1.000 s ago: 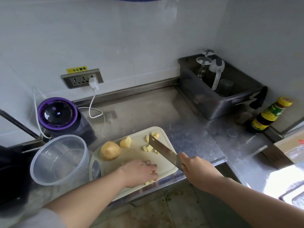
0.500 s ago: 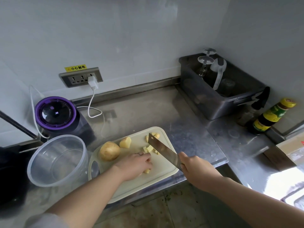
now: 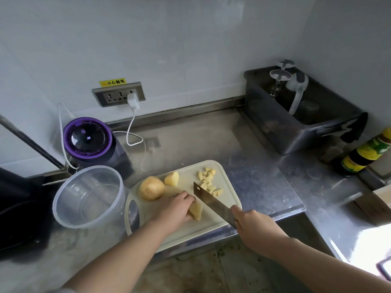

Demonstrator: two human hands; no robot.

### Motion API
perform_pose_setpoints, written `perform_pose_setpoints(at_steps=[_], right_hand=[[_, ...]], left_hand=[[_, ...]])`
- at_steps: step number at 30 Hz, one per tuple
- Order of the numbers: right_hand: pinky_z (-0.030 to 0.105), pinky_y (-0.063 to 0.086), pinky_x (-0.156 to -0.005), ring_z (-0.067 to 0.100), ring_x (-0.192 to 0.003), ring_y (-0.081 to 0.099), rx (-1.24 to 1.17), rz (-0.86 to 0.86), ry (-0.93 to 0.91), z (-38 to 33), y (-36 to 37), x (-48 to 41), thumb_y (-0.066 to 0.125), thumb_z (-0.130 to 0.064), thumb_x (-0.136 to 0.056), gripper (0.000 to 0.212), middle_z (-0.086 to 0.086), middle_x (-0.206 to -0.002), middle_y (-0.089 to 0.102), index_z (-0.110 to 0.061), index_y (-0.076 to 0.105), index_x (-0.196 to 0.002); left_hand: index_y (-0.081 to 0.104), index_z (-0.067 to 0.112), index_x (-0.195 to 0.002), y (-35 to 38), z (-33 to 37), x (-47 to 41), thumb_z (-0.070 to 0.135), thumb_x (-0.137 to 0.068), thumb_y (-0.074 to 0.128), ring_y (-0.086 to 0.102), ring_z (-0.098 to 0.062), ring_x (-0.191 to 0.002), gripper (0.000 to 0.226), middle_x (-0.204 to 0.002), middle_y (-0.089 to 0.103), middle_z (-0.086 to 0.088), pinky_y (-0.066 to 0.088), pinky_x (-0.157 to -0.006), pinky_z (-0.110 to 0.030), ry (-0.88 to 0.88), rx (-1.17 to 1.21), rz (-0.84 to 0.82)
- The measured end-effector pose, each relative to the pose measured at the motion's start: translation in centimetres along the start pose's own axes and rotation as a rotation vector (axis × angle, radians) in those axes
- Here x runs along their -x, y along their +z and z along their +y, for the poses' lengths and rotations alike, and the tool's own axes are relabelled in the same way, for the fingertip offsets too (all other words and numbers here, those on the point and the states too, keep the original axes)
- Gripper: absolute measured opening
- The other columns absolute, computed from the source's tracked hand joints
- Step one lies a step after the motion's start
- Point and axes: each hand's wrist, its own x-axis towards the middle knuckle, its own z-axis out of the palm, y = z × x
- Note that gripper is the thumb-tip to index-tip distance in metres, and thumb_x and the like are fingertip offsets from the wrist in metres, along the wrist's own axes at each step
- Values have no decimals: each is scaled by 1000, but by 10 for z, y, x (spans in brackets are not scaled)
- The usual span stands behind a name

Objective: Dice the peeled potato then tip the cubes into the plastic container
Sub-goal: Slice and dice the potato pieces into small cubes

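Note:
A cream cutting board lies on the steel counter. My left hand holds a potato chunk down on the board. My right hand grips the handle of a cleaver, whose blade stands just right of that chunk. Several potato cubes lie behind the blade at the board's far right. A whole round potato and a smaller potato piece sit at the board's far left. The clear plastic container stands empty left of the board.
A purple-lidded appliance stands behind the container, its white cable running to a wall socket. A dark tub with glasses sits at the back right. A sauce bottle stands beside it. The counter edge runs just below the board.
My left hand drew a potato chunk from the board's front edge to its middle and now holds it down. The cleaver shifted slightly left toward it, leaving the cubes uncovered.

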Motion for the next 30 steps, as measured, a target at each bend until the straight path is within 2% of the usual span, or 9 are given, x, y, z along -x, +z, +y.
perform_pose_setpoints(at_steps=[7,10,12,15,17,21,23,27,30], right_hand=[[29,53,-68,16,-72,61,16,0,4,2,5,0,41,-13,-102,21,-2,-79,52,-22,38,-121],[31,55,-71,17,-75,63,15,-3,3,3,4,-2,42,-15,-101,20,-1,-82,54,-23,40,-119],[29,56,-71,15,-74,63,20,-3,-4,3,4,-3,46,-15,-100,22,-4,-79,52,-24,40,-119],[28,55,-70,14,-72,61,11,0,-12,1,4,-5,45,-15,-101,22,-5,-76,49,-24,40,-120],[27,54,-68,13,-69,58,12,0,-17,1,5,-6,44,-16,-102,21,-7,-73,45,-23,39,-121],[27,54,-68,12,-71,58,10,-7,-24,-2,7,-6,45,-18,-102,24,-7,-74,44,-22,37,-124],[23,49,-61,10,-67,54,-4,-7,-20,-6,8,-8,46,-16,-101,28,-6,-75,45,-21,36,-127],[26,55,-64,13,-73,61,-41,-17,19,-17,11,-19,50,-13,-99,39,-1,-85,54,-24,32,-132],[21,48,-54,11,-68,57,-75,-6,34,-26,17,-25,53,-11,-98,47,-3,-81,51,-24,29,-135]], left_hand=[[53,25,-127,1,0,1,-1,-90,47,56,-20,-107,45,-127,44,6,47,-90,-33,-43,209,18],[49,22,-124,-6,8,9,19,-92,55,60,-18,-97,33,-121,54,3,46,-72,-27,-181,143,146],[47,19,-119,-7,21,13,40,-90,59,60,-16,-90,39,-111,61,0,41,-64,-24,-277,151,104],[40,13,-130,4,34,9,52,-85,61,62,-20,-98,63,-114,62,-6,43,-66,-26,-363,97,27],[36,12,-133,11,35,2,49,-86,62,63,-22,-99,65,-112,64,-6,47,-71,-29,-383,20,38],[36,12,-130,13,33,-9,31,-87,64,64,-23,-97,54,-109,64,-7,52,-74,-31,-408,50,76],[37,10,-129,9,28,-14,23,-89,62,64,-24,-99,48,-111,64,-8,52,-76,-31,-423,66,80],[51,12,-119,3,12,-17,24,-90,61,64,-25,-99,33,-109,65,-8,54,-78,-35,-463,51,123],[55,14,-113,2,11,-15,23,-90,61,65,-25,-98,25,-107,65,-7,50,-71,-33,-481,74,140]])
